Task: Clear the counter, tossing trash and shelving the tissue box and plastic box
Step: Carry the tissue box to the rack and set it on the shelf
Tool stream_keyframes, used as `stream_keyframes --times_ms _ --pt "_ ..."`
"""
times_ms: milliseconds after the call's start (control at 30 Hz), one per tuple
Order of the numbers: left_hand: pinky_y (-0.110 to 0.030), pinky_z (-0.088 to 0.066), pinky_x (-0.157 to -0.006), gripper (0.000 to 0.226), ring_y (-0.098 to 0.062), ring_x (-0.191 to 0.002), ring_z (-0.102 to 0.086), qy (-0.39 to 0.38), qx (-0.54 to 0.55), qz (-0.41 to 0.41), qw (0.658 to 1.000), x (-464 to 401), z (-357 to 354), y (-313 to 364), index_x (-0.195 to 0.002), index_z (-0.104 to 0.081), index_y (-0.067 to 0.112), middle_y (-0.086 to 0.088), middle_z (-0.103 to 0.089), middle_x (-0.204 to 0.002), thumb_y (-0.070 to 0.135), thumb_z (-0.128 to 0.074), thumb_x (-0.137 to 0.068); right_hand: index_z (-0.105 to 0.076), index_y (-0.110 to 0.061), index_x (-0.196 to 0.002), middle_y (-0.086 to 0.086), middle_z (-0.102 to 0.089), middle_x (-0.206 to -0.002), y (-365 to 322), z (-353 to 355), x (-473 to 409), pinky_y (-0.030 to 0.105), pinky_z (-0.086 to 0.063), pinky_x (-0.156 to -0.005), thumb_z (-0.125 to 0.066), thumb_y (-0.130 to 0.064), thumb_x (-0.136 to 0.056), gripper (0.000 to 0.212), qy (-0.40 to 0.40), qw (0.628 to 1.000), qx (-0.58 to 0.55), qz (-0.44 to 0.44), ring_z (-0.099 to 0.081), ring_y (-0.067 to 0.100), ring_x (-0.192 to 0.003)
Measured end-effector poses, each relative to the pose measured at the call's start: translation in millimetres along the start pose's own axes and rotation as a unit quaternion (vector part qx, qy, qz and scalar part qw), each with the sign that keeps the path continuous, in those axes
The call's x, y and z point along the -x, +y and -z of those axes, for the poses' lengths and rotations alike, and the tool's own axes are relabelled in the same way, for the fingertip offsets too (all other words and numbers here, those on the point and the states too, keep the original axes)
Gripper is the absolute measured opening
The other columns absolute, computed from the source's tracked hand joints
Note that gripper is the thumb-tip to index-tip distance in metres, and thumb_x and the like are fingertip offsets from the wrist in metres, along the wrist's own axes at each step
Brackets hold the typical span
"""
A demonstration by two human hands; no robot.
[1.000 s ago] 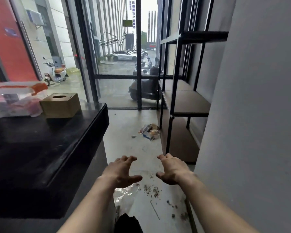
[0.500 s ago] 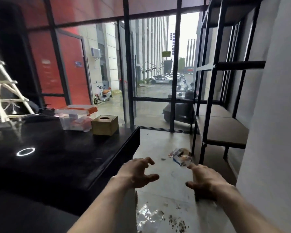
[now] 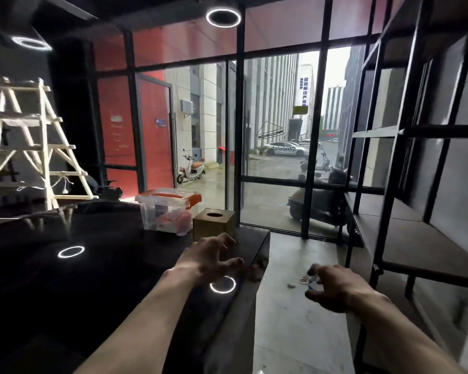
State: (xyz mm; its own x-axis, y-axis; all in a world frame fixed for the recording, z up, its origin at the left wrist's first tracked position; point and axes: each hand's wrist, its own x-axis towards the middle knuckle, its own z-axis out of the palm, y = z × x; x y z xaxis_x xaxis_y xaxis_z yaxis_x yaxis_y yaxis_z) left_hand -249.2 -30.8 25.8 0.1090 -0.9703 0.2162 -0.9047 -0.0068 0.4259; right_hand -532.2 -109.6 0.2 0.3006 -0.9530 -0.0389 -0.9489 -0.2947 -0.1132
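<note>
A brown cube tissue box (image 3: 214, 224) with a round hole on top stands near the far right corner of the glossy black counter (image 3: 92, 265). To its left, touching or nearly so, sits a clear plastic box (image 3: 166, 210) with an orange-trimmed lid and items inside. My left hand (image 3: 210, 255) hovers over the counter just in front of the tissue box, fingers spread, holding nothing. My right hand (image 3: 337, 288) floats over the floor to the right of the counter, fingers apart and empty. Crumpled trash (image 3: 310, 282) lies on the floor, partly hidden by my right hand.
A black metal shelf unit (image 3: 405, 238) with brown boards stands along the right wall. A white wooden ladder (image 3: 30, 147) leans at the far left. Glass walls and a door close the far side, with scooters outside. A narrow grey floor aisle (image 3: 289, 319) runs between counter and shelves.
The view has lifted from the floor toward the counter and window. Both hands have risen; my left hand has moved over the counter toward the tissue box. Both stay empty.
</note>
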Motion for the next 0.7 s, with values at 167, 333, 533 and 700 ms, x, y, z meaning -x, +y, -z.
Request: stream_keyframes --times_ms 167,333,533,700 --pt "-0.044 -0.052 -0.099 0.061 -0.02 -0.119 -0.06 0.048 0.096 -0.004 0.994 -46 27 -72 -0.132 -0.048 0.033 -0.001 -0.059 -0.133 0.055 -0.07 -0.079 -0.048 -0.04 -0.14 -0.003 -0.059 -0.141 -70 -2 -49 0.046 -0.047 -0.105 -0.059 -0.06 -0.085 0.059 0.035 0.998 -0.044 -0.004 -0.054 0.025 -0.132" --pt "-0.05 -0.048 -0.103 0.075 -0.028 -0.127 -0.054 0.069 0.175 -0.004 0.982 -92 43 -129 -0.144 -0.039 0.025 -0.009 -0.052 -0.143 0.053 -0.07 -0.081 -0.053 -0.034 -0.139 0.003 -0.062 -0.139 -144 -5 -96 0.04 -0.048 -0.105 -0.065 -0.054 -0.088 0.057 0.097 0.982 -0.16 -0.037 -0.056 0.028 -0.131" --pt "-0.048 -0.042 -0.108 0.073 -0.034 -0.134 -0.047 0.04 0.297 0.036 0.953 -132 33 -169 -0.144 -0.037 0.021 -0.015 -0.044 -0.151 0.05 -0.069 -0.085 -0.058 -0.021 -0.138 0.011 -0.067 -0.136 -191 -15 -136 0.039 -0.05 -0.105 -0.073 -0.044 -0.088 0.056 0.148 0.925 -0.333 -0.104 -0.063 0.03 -0.125" --pt "-0.045 -0.044 -0.105 0.107 -0.029 -0.132 -0.045 0.039 0.391 0.063 0.917 -165 4 -181 -0.138 -0.042 0.021 -0.013 -0.041 -0.147 0.08 -0.068 -0.052 -0.054 -0.021 -0.143 0.01 -0.064 -0.14 -204 -19 -164 0.029 -0.048 -0.1 -0.066 -0.05 -0.093 0.059 0.14 0.882 -0.428 -0.142 -0.062 0.03 -0.126"
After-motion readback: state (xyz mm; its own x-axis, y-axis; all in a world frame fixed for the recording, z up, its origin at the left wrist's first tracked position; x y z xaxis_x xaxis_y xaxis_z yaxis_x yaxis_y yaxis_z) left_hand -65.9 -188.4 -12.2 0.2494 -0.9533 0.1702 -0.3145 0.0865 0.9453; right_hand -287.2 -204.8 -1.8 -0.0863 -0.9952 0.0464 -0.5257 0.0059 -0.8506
